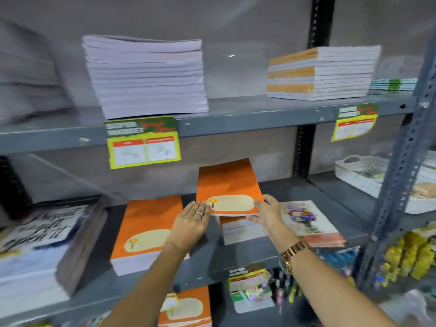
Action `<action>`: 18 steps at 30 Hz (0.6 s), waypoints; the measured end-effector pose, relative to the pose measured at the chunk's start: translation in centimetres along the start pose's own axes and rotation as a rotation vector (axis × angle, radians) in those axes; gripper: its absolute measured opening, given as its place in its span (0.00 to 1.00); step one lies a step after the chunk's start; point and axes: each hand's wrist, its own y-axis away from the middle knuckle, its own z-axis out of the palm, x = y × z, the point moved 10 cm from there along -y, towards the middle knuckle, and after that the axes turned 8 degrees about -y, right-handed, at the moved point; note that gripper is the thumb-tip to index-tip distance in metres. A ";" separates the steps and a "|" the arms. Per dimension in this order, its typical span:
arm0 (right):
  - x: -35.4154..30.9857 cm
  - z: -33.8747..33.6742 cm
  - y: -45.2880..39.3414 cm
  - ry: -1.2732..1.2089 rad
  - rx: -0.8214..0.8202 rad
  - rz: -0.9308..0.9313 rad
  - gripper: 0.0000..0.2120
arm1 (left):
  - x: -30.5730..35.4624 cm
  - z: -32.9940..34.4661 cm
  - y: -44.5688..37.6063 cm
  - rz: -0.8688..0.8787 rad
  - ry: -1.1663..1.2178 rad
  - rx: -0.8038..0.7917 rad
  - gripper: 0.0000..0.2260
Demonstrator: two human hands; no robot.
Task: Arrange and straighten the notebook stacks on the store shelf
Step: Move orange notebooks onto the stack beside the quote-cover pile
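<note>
An orange notebook point(227, 185) with a cream label is lifted above the middle shelf point(236, 260), tilted with its far end up. My left hand point(191, 223) holds its near left corner and my right hand point(269, 215) grips its near right edge. Under it lies a short stack of the same notebooks point(240, 230). To the left sits a taller orange notebook stack point(146, 234). A floral-cover stack point(311, 223) lies just right of my right hand. On the upper shelf stand a tall pale stack point(146, 74) and an orange-striped stack point(318, 74).
A big stack with a lettered cover point(40, 241) fills the left of the middle shelf. White baskets point(368, 178) sit at the right behind a perforated steel post point(396, 175). Price tags point(144, 142) hang from the upper shelf edge. More orange notebooks point(186, 308) lie on the lower shelf.
</note>
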 end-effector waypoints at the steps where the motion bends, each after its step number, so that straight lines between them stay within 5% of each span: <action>1: 0.6 1.7 0.5 0.003 -0.026 0.007 0.04 | -1.2 0.0 1.3 -0.012 -0.010 0.004 0.19; 6: 3.5 8.7 2.8 0.020 -0.116 0.053 0.04 | -5.9 0.6 6.9 -0.063 -0.058 -0.056 0.23; 9: 5.3 12.0 4.0 0.037 -0.148 0.101 0.03 | -7.9 0.4 9.4 -0.085 -0.101 -0.022 0.12; 14: 7.8 15.3 5.1 0.093 -0.184 0.161 0.05 | -10.1 1.3 12.6 -0.122 -0.106 -0.078 0.11; 18: 9.9 16.6 5.3 0.154 -0.179 0.184 0.03 | -11.0 2.9 14.5 -0.166 -0.046 -0.162 0.21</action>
